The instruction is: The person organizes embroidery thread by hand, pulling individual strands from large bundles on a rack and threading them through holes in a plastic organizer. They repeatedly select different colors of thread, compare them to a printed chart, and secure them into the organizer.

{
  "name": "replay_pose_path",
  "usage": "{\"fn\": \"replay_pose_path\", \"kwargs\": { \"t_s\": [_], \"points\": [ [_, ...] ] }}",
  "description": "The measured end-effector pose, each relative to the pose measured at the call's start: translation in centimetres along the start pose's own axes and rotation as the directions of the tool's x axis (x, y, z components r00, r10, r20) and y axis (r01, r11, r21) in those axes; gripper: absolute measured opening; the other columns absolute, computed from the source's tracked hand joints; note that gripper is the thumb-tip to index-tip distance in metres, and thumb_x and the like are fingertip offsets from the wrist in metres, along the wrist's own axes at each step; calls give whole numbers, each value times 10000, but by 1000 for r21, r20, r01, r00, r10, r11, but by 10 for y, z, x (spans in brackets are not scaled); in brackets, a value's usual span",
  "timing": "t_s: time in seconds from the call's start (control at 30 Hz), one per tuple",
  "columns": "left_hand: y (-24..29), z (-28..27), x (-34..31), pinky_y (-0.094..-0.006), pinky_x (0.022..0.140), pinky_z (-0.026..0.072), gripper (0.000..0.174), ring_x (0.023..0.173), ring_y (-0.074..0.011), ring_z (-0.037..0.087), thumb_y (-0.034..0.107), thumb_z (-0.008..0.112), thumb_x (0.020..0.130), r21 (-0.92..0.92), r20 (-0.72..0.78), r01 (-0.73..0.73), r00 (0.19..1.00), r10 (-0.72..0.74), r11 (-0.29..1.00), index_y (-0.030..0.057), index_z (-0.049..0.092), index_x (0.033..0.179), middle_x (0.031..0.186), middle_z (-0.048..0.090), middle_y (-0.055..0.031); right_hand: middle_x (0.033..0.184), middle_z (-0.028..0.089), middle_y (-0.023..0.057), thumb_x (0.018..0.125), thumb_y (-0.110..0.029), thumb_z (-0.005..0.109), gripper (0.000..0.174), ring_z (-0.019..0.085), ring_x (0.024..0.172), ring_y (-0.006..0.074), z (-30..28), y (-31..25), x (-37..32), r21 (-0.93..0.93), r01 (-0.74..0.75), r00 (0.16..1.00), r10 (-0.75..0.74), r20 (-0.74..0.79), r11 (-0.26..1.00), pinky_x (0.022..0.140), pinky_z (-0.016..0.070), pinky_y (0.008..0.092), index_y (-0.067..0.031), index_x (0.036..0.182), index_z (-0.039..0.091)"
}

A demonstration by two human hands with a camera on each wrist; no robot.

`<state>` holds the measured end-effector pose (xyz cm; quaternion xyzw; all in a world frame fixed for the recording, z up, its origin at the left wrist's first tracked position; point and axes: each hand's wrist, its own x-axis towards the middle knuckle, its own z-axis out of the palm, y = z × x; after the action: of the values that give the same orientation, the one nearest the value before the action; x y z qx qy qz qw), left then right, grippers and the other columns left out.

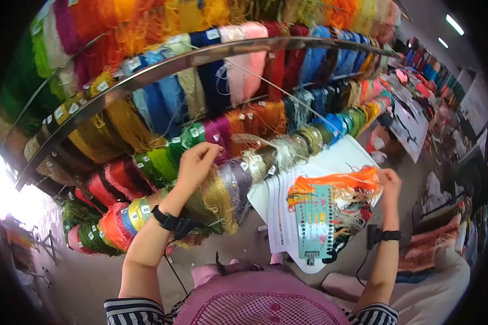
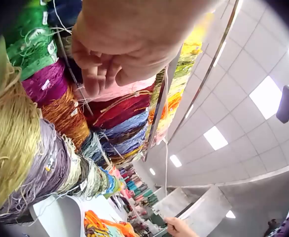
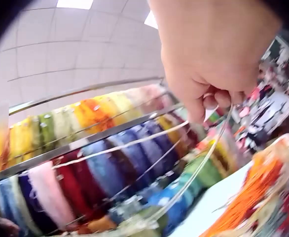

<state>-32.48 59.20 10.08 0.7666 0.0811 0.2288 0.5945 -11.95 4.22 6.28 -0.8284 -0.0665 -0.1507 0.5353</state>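
My left hand is raised in front of the skein rack, fingers curled and thumb bent in against them, pinching a pale thread. Magenta and green skeins hang right behind it. My right hand is up at the right, beside a bundle of orange thread. Its curled fingers pinch the pale thread, which shows as thin strands running left across the rack in the right wrist view. A teal punched card lies with the orange bundle and printed sheets on a white board.
Tiers of coloured thread skeins fill the rack, with a curved metal rail across the front. A worktable with pale sheets stands back right. A pale cushioned seat is at lower right.
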Motion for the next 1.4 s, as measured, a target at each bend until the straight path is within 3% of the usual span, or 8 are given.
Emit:
{"fn": "replay_pose_path", "kwargs": {
  "t_s": [0.13,0.23,0.43,0.6,0.7,0.87,1.03,1.4],
  "points": [
    [-6,19,-11,-199,575,452,242,635,-23,502,133,587,947,-19,-99,-60,993,58,998,31,616,1165,870,582,30,742,612,-24,857,-208,697,190,503,723,76,-154,41,-1,-322,-115,798,-106,-593,940,720,437,241,-32,788,671],
    [-7,57,-29,-199,560,436,177,596,-43,518,162,587,951,-28,59,17,998,-15,999,12,664,1004,790,598,8,843,659,26,891,-140,638,167,569,807,99,-148,-36,-15,-202,218,654,-297,-695,955,763,455,251,12,824,659],
    [-23,154,-66,-198,427,344,255,510,-63,518,241,591,929,27,539,560,689,-484,828,21,709,879,689,629,-13,825,626,-21,910,-147,652,92,541,774,64,19,-91,-72,-27,166,981,-168,-93,986,718,447,231,-56,922,669],
    [-49,205,-85,-198,451,359,201,568,-68,549,229,629,909,73,616,764,471,-631,641,31,658,930,771,639,-17,814,700,48,935,-170,605,142,621,652,118,109,-88,-144,-15,-122,901,117,418,992,605,477,244,-44,990,640],
    [-59,221,-94,-195,529,411,179,663,-75,587,177,649,897,-74,528,635,679,-510,769,34,616,1000,828,640,-24,784,698,55,924,-144,607,123,624,634,108,139,-60,-159,90,-199,869,134,476,976,577,477,239,-40,981,641],
    [-50,226,-92,-228,670,515,301,770,-104,626,100,637,897,-225,563,732,636,-527,643,-7,563,1169,861,635,-42,743,680,82,873,-113,651,103,640,640,126,147,-45,-157,45,-284,869,237,435,958,578,488,257,-24,925,660],
    [-51,226,-88,-242,635,547,318,714,-131,653,65,589,916,-171,549,632,698,-460,756,-43,585,1214,874,665,-79,772,637,67,784,-95,713,153,579,588,118,150,-49,-164,-38,204,915,-176,363,978,553,465,254,-23,910,662],
    [-54,205,-76,-241,656,550,131,732,-141,662,72,630,896,-224,532,706,666,-523,672,-21,668,979,869,684,-83,779,651,43,733,-133,754,326,538,573,79,142,-61,-164,-31,-119,869,120,480,992,540,458,246,-19,1002,610]
  ]
}}
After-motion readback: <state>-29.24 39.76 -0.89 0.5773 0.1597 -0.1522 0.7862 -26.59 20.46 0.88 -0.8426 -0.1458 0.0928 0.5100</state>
